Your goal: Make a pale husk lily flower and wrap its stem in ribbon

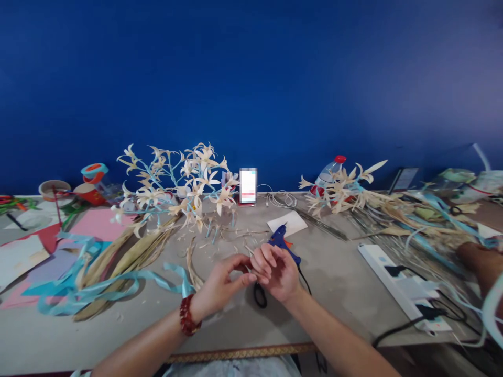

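Bent fingers of the left hand (230,275) and right hand (277,269) come together; whether they pinch anything, I cannot tell. Just beyond the right hand lies a blue glue gun (278,236), its long axis slanting away and slightly rightward, nozzle pointing over white paper (297,222).

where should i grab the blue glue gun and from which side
Best take the blue glue gun by its handle, probably from the right: that end angles toward the near right, trailing the black cord, while the nozzle points away over the white paper. The right hand is close in front.
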Available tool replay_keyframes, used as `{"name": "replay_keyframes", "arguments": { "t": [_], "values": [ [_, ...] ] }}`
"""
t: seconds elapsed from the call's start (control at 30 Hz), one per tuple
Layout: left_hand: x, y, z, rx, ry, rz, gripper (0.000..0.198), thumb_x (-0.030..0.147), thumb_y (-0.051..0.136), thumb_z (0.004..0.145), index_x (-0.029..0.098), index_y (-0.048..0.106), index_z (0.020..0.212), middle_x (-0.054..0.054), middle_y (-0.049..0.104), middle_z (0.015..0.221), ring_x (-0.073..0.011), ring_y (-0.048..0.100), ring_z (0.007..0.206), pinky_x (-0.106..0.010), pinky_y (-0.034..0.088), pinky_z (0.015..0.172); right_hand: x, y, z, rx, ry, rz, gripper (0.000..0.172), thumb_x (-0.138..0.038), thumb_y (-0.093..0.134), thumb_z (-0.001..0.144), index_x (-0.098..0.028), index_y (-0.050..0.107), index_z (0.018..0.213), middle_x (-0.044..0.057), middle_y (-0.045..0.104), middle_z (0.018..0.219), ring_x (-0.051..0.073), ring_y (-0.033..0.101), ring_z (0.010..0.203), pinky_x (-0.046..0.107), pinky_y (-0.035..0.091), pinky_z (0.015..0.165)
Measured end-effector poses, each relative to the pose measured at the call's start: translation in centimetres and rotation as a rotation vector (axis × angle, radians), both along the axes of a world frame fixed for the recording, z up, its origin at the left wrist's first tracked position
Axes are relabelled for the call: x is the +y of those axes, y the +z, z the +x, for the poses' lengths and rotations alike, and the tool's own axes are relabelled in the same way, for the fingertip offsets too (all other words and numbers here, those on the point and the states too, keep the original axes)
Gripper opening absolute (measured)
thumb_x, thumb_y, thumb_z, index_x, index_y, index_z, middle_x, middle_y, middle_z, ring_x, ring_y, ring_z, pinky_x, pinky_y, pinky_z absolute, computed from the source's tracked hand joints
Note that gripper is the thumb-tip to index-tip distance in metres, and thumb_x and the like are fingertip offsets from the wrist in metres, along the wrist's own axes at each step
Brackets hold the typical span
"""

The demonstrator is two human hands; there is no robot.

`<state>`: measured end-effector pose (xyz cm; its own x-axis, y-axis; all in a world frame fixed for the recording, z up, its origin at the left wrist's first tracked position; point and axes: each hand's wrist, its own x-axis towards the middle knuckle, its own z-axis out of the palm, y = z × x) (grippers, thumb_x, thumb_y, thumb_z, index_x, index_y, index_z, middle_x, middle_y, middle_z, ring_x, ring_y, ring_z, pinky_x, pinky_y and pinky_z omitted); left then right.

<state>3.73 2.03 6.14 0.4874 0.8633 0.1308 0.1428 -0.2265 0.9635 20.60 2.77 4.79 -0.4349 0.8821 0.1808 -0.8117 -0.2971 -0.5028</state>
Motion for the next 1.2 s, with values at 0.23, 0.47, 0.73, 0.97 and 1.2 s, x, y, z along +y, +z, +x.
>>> {"name": "replay_keyframes", "arguments": {
  "t": [0.23,0.47,0.73,0.97,1.2],
  "values": [
    [0.2,-0.3,0.7,-0.339,-0.135,-0.384,0.029,0.039,0.066,0.082,0.016,0.064,0.099,-0.007,0.067,0.094,-0.0202,0.062,0.090,-0.033,0.048,0.084,-0.8,1.5,0.0,-0.330,-0.093,0.141,0.036,-0.055,0.055,0.085,-0.020,0.063,0.090,0.006,0.055,0.092,0.015,0.053,0.070,0.024,0.046,0.057],
    [1.1,0.1,1.4,-0.407,-0.161,-0.426,0.037,0.032,0.078,0.072,0.018,0.063,0.103,-0.004,0.065,0.087,-0.0157,0.062,0.076,-0.029,0.049,0.071,0.5,3.4,-0.4,-0.585,-0.155,0.355,0.057,-0.072,0.048,0.079,-0.023,0.062,0.105,0.011,0.054,0.119,0.024,0.059,0.092,0.042,0.049,0.088],
    [2.5,-0.5,-1.9,-0.422,0.230,-0.300,0.018,0.031,0.071,0.079,0.014,0.067,0.081,-0.001,0.066,0.064,-0.0091,0.054,0.053,-0.022,0.042,0.054,2.2,4.8,2.9,-0.671,-0.282,0.449,0.050,-0.060,0.054,0.085,-0.021,0.061,0.115,0.012,0.060,0.117,0.029,0.055,0.110,0.048,0.045,0.097],
    [3.3,-0.9,-6.6,-0.491,0.481,-0.240,0.019,0.030,0.071,0.079,0.014,0.070,0.088,-0.001,0.069,0.068,-0.0089,0.056,0.055,-0.022,0.045,0.058,1.7,2.7,5.3,-0.743,-0.273,0.244,0.053,-0.065,0.049,0.085,-0.022,0.059,0.114,0.013,0.060,0.119,0.029,0.059,0.107,0.051,0.047,0.095],
    [2.9,-1.4,-5.1,-0.373,0.482,-0.241,0.026,0.039,0.067,0.081,0.016,0.071,0.093,-0.008,0.073,0.095,-0.0190,0.066,0.087,-0.033,0.049,0.085,0.9,3.4,3.1,-0.620,-0.177,0.216,0.060,-0.069,0.048,0.083,-0.026,0.052,0.124,0.013,0.053,0.128,0.030,0.059,0.108,0.052,0.049,0.091]
  ]
}}
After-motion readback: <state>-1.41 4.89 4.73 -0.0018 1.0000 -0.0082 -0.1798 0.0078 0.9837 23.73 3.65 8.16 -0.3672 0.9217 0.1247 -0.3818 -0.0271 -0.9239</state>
